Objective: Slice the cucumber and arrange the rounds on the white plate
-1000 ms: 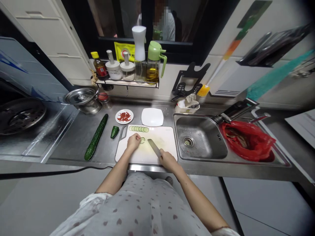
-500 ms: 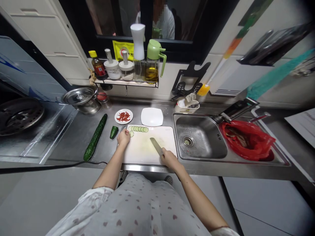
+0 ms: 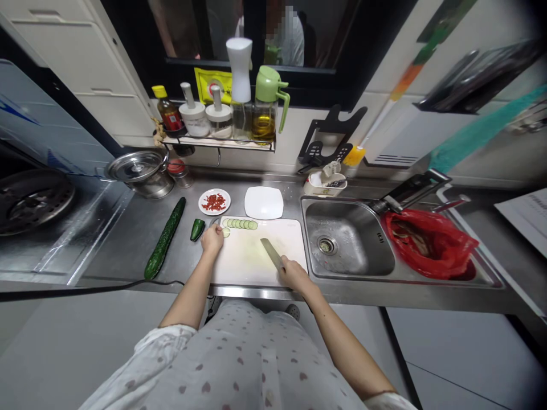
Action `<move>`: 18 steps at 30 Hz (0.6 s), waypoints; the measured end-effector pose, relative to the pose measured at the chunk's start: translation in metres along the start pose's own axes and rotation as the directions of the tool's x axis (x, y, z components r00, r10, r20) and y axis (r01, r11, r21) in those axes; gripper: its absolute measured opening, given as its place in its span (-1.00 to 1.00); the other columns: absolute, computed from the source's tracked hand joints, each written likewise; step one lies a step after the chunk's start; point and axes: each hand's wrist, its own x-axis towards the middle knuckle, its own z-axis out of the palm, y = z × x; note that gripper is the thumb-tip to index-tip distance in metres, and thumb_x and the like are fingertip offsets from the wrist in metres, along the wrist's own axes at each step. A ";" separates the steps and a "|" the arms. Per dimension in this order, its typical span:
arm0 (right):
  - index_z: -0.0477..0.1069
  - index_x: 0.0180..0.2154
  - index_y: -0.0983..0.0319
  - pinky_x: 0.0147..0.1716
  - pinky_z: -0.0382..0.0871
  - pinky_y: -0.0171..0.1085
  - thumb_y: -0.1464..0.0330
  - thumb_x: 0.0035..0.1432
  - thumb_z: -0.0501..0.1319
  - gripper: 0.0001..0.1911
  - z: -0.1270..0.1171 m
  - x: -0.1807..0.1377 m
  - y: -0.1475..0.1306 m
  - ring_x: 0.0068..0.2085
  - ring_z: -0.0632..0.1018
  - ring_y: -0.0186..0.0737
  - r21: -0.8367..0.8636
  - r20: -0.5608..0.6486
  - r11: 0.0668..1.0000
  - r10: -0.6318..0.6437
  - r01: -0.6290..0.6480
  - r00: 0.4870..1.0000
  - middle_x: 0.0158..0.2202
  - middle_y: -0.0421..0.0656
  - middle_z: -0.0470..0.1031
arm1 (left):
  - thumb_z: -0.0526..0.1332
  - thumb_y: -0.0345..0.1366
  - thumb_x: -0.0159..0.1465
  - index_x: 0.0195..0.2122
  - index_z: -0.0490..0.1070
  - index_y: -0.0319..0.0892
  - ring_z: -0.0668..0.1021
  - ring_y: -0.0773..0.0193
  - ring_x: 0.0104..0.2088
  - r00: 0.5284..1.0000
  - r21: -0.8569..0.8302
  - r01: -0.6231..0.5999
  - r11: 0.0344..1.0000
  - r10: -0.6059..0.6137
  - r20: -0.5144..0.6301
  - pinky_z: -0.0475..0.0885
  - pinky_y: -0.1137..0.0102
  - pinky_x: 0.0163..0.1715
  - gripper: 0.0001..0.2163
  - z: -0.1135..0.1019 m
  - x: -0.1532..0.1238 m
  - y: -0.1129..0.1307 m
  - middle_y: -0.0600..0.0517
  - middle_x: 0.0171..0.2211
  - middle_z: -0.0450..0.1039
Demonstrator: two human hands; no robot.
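On the white cutting board, a row of thin, overlapping cucumber slices lies along the far edge. My left hand is at the board's far left corner, fingers pinched on a single cucumber slice just below the row. My right hand grips the handle of a kitchen knife, whose blade points up and left over the board. Left of the board are a short cucumber piece and a long whole cucumber.
Behind the board stand a plate of chopped red bits and a white square plate. To the right is a steel sink with a red plastic bag beside it. A lidded pot and a seasoning shelf are at the back.
My left hand has shifted slightly left, and the single cucumber slice has moved with it. My right hand and the knife stay in place.
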 end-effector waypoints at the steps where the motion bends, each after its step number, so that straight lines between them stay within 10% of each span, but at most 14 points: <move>1: 0.25 -0.03 0.26 -0.37 0.12 -0.31 0.46 0.19 -0.03 -0.70 0.000 0.000 0.000 -0.20 0.51 -0.15 -0.002 0.000 1.000 -0.001 0.001 1.000 -0.19 0.01 0.50 | 0.11 -0.36 0.20 -0.24 0.48 -0.06 0.53 0.11 -0.19 1.000 0.004 -0.002 1.000 0.002 -0.004 0.33 0.32 -0.21 -0.81 0.000 0.000 0.000 -0.04 -0.25 0.54; 7: 0.25 -0.04 0.25 -0.39 0.11 -0.32 0.45 0.19 -0.04 -0.70 0.001 0.001 0.000 -0.22 0.52 -0.16 0.002 -0.004 1.000 0.004 -0.004 1.000 -0.20 -0.01 0.50 | 0.12 -0.35 0.21 -0.13 0.46 -0.06 0.47 0.09 -0.09 0.991 0.021 -0.079 0.997 0.080 -0.109 0.29 0.26 -0.10 -0.77 0.005 -0.009 0.014 -0.07 -0.16 0.47; 18: 0.23 -0.05 0.26 -0.41 0.10 -0.30 0.46 0.18 -0.04 -0.71 0.010 0.005 0.002 -0.25 0.51 -0.15 0.024 -0.017 1.000 0.008 -0.007 1.000 -0.22 0.01 0.50 | 0.08 -0.26 0.27 0.08 0.38 -0.01 0.37 0.02 0.02 0.929 0.099 -0.367 0.925 0.359 0.088 0.19 0.14 0.02 -0.65 0.031 -0.020 0.077 -0.12 -0.04 0.38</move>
